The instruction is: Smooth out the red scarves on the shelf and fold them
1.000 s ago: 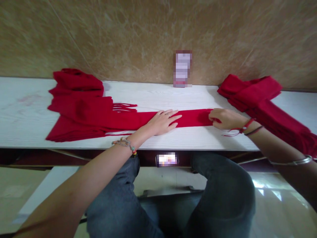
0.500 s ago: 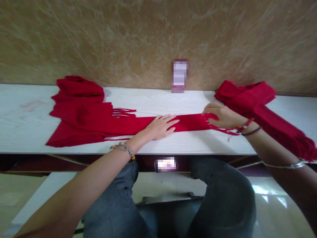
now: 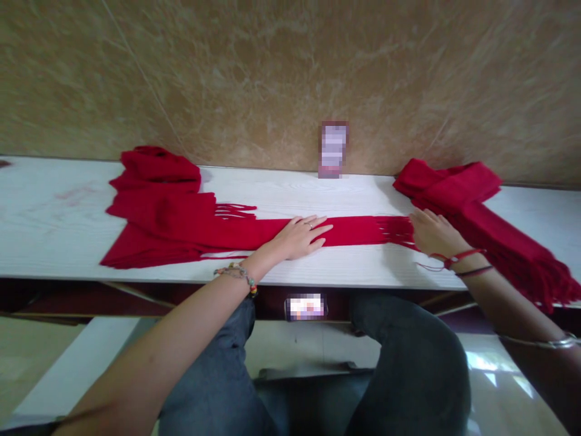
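Note:
A red scarf (image 3: 354, 230) lies stretched along the white table, its right end finishing in fringe (image 3: 394, 230). My left hand (image 3: 302, 237) rests flat on the scarf's middle, fingers spread and a ring on one of them. At the tips of the fringe is my right hand (image 3: 433, 233), its fingers curled over the strands, which run straight into it; the fingertips are partly hidden. To the left, the scarf runs into a pile of red scarves (image 3: 158, 224) with fringe sticking out on its right side.
Another bundle of folded red scarves (image 3: 481, 212) lies right of my right hand, its fringe hanging at the front edge. A blurred upright object (image 3: 333, 150) leans on the brown marbled wall (image 3: 254, 72). Below the white tabletop (image 3: 290, 181), a phone-like screen (image 3: 306, 307) lies between my knees.
My right hand has moved right along the fringe, and the strands now lie straighter. My left hand stays flat on the scarf. The whole view has shifted slightly.

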Tool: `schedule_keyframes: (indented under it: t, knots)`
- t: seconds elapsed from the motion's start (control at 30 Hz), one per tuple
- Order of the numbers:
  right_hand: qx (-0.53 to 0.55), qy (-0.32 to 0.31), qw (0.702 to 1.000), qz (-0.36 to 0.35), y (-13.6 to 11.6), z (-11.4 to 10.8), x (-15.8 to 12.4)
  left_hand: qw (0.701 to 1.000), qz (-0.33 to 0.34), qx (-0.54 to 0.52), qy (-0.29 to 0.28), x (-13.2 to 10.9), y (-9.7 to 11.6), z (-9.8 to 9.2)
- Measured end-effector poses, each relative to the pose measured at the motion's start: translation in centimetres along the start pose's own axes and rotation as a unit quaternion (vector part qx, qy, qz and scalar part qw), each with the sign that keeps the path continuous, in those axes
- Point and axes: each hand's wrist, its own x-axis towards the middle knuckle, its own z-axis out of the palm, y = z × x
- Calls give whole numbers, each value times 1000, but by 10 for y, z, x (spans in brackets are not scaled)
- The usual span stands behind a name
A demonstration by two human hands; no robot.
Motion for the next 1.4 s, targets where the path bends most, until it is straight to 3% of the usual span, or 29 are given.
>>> schedule_keyframes:
  t: [0.07, 0.17, 0.27, 0.37, 0.5, 0.63, 0.7, 0.8, 0.87, 0.97, 1.03, 1.13, 1.23, 1.3, 1.4]
  knots:
    - [29, 38, 999, -8, -23, -20, 15, 1000, -1, 1, -2, 1, 1, -1]
    - [132, 60, 984, -106, -71, -44, 42, 1000, -1, 2, 3, 1, 4, -4]
    - [180, 34, 976, -119, -100, -45, 54, 1000, -2, 1, 8, 0, 6, -5]
    - [150, -19, 986, -65, -89, -19, 41, 1000, -2, 0, -2, -1, 5, -5]
    - [80, -66, 994, 42, -32, 19, 3, 1000, -4, -3, -3, -1, 4, -4]
    - [46, -49, 991, 116, 8, 25, -11, 1000, -6, -7, -2, -1, 5, -5]
    - [55, 1, 994, 99, 2, 14, -1, 1000, -8, -10, -5, -1, 5, -5]
    - [110, 59, 992, 27, -38, -5, 28, 1000, -7, -6, -3, 0, 4, -3]
    - [149, 56, 987, -18, -71, -13, 46, 1000, -5, 1, 7, 0, 2, -1]
    - [161, 22, 987, -9, -99, -8, 56, 1000, -4, 6, 13, 0, 1, 2]
    - [152, -3, 988, 19, -95, 3, 48, 1000, -2, 3, 11, 0, 0, 3]
    - [133, -10, 988, 76, -66, 15, 26, 1000, 1, -3, 10, 0, 0, 3]
    - [107, -3, 984, 144, -41, 9, 13, 1000, 1, -8, 11, 1, -1, 3]
    - [97, 20, 983, 158, -43, -2, 18, 1000, 1, -12, 9, 1, 0, 2]
    - [114, 36, 988, 97, -75, -18, 42, 999, -10, -18, 30, 0, 2, 0]
